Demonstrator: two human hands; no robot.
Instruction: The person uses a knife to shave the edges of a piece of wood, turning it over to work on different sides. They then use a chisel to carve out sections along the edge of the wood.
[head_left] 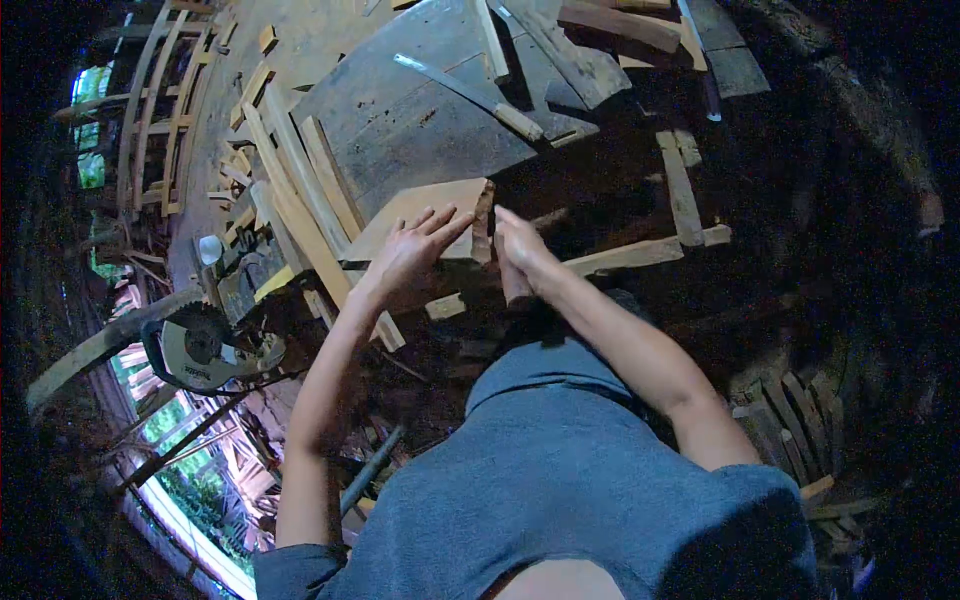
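Note:
A pale wooden board (455, 194) with a rough, dark-edged end lies on the work surface in front of me. My left hand (415, 243) rests flat on top of it, fingers stretched and slightly spread. Beside the rough end, my right hand (522, 247) is closed along a short reddish-brown piece of wood (514, 288), whose lower end sticks out toward me. Its fingers are partly hidden. Beyond the board lies a long blade with a wooden handle (518, 121).
Long wooden strips (298, 200) lie left of the board. A circular saw (195, 350) stands at the lower left. Another long blade with a dark handle (711, 98) and a thick timber block (620, 28) are at the far right. A wooden frame bar (640, 256) extends rightward.

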